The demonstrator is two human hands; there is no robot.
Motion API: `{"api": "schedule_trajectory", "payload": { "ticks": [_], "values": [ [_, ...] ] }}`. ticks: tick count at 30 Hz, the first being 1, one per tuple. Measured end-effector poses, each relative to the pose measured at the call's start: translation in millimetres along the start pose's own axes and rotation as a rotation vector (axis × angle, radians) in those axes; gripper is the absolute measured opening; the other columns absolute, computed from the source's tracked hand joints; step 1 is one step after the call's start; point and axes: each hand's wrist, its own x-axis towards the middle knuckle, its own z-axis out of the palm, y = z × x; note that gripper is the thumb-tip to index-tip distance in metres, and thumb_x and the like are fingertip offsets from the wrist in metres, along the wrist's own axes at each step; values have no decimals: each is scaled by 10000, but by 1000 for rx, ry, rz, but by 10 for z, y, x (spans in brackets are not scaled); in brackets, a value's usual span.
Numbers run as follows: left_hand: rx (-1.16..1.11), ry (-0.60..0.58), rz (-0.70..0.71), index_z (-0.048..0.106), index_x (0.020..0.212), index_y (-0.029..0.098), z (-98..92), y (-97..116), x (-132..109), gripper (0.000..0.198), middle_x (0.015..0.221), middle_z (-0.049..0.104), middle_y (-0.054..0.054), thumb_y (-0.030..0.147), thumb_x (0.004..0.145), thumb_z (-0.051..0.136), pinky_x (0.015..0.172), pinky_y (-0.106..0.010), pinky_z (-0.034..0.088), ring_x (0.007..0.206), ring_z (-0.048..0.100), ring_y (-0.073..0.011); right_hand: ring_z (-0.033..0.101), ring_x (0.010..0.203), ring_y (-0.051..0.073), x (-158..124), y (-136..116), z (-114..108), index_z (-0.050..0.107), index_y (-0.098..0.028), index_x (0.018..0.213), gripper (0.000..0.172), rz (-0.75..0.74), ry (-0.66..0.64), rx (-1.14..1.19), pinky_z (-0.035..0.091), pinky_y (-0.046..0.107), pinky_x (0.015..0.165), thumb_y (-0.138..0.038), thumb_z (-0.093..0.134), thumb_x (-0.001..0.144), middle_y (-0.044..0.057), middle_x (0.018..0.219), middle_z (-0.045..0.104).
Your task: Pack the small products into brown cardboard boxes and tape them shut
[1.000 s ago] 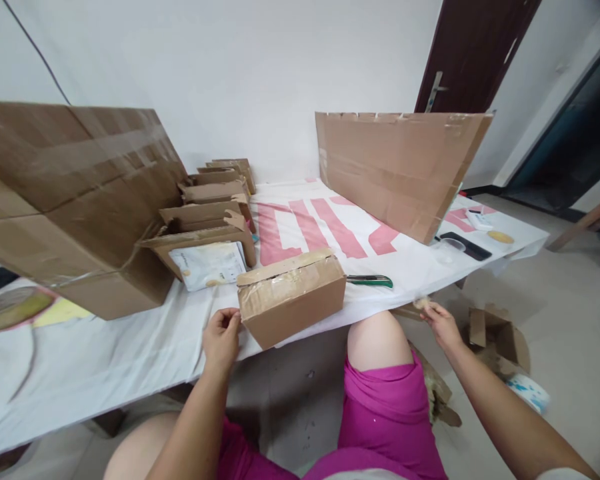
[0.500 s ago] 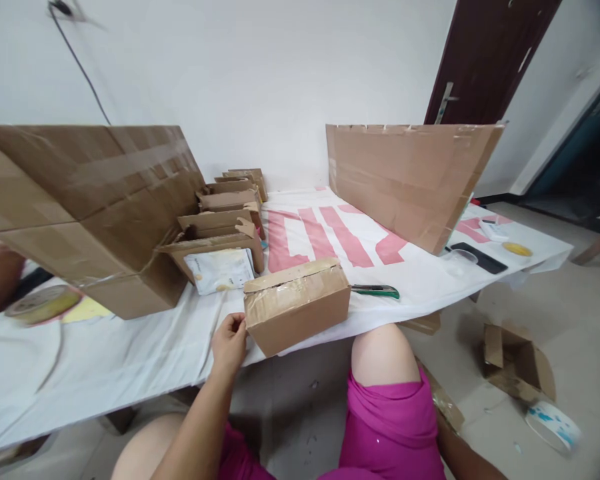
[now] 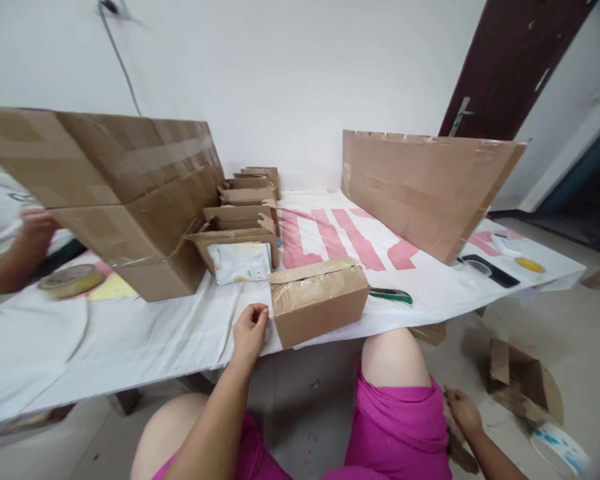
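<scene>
A closed brown cardboard box [image 3: 323, 303] lies at the table's front edge, with shiny tape along its top. Just off its left end is my left hand [image 3: 251, 328], fingers curled together and nothing visible in them. My right hand [image 3: 463, 410] hangs low beside my right thigh, its fingers bent inward. Whatever it may hold is hidden; a cardboard piece [image 3: 461, 450] shows beneath it. Touching or nearly touching the box's right end is a green utility knife [image 3: 391, 295]. Behind the box, a white printed packet [image 3: 240, 262] leans on an open cardboard box [image 3: 233, 237].
Stacked cartons [image 3: 145, 193] stand left, near another person's hand [image 3: 37, 230] and a tape roll [image 3: 73, 280]. A large upright cardboard carton [image 3: 425, 190] stands right; beyond it lie a black phone [image 3: 490, 270] and yellow disc [image 3: 530, 265]. An open box [image 3: 520, 380] sits on the floor.
The view has shifted left, so table items appear farther right. My left hand has come slightly away from the box's corner. My right hand has risen into view beside my thigh.
</scene>
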Motion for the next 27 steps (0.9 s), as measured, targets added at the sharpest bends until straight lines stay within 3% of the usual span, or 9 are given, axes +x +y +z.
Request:
{"api": "schedule_trajectory", "payload": {
  "ticks": [2, 4, 7, 9, 12, 16, 19, 23, 27],
  "values": [
    [-24, 10, 13, 586, 820, 169, 3, 6, -10, 321, 691, 609, -7, 473, 734, 529, 613, -259, 449, 626, 555, -150, 638, 639, 311, 262, -72, -171, 543, -229, 450, 498, 38, 38, -26, 479, 426, 620, -506, 276, 767, 159, 613, 670],
    [-52, 29, 39, 580, 841, 171, -1, 31, -32, 325, 729, 615, -19, 477, 781, 487, 642, -278, 462, 656, 576, -160, 626, 698, 336, 500, -263, -368, 533, -228, 486, 538, -14, 187, -2, 470, 460, 661, -542, 215, 785, 197, 668, 666],
    [-83, 59, 121, 567, 909, 175, -2, 85, -95, 346, 854, 629, -57, 479, 861, 409, 717, -320, 480, 788, 606, -190, 603, 816, 317, 692, -770, -625, 584, -201, 643, 514, -329, 462, 111, 462, 452, 756, -575, 267, 798, 184, 791, 668],
    [-111, 71, 233, 545, 1015, 174, 11, 120, -150, 369, 971, 618, -89, 482, 893, 381, 782, -350, 480, 901, 600, -205, 586, 835, 289, 694, -1194, -709, 604, -187, 743, 475, -549, 535, 152, 461, 435, 781, -585, 353, 801, 154, 829, 658],
    [-169, 79, 470, 410, 1279, 183, 46, 170, -240, 534, 1231, 509, -159, 549, 893, 362, 862, -408, 463, 1103, 533, -253, 579, 928, 264, 597, -1796, -653, 630, -183, 856, 418, -830, 432, 135, 452, 422, 857, -548, 428, 828, 123, 928, 663],
    [-65, 61, 771, 176, 1446, 287, 76, 255, -339, 750, 1510, 160, -164, 568, 832, 504, 1018, -528, 341, 1364, 271, -341, 535, 1121, 260, 494, -2292, -361, 617, -188, 1111, 416, -1069, 195, -57, 411, 441, 971, -469, 437, 862, 123, 1185, 618],
    [30, 28, 869, 189, 1440, 342, 78, 334, -370, 733, 1541, 45, -125, 440, 831, 586, 1047, -546, 304, 1406, 175, -351, 515, 1160, 269, 464, -2440, -197, 577, -223, 1217, 417, -1057, 126, -246, 418, 467, 957, -389, 433, 863, 102, 1268, 576],
    [24, -11, 816, 373, 1333, 287, 74, 430, -352, 506, 1481, 199, -133, 249, 862, 553, 1030, -495, 352, 1380, 245, -304, 518, 1110, 292, 470, -2521, -217, 569, -270, 1248, 413, -925, 142, -443, 453, 466, 862, -343, 453, 858, 91, 1244, 577],
    [-40, -2, 782, 457, 1194, 238, 89, 490, -328, 369, 1413, 289, -133, 200, 840, 555, 1016, -472, 361, 1318, 322, -280, 541, 1051, 293, 582, -2574, -336, 588, -239, 1228, 413, -884, 61, -487, 449, 458, 874, -337, 474, 843, 96, 1174, 615]
  ]
}}
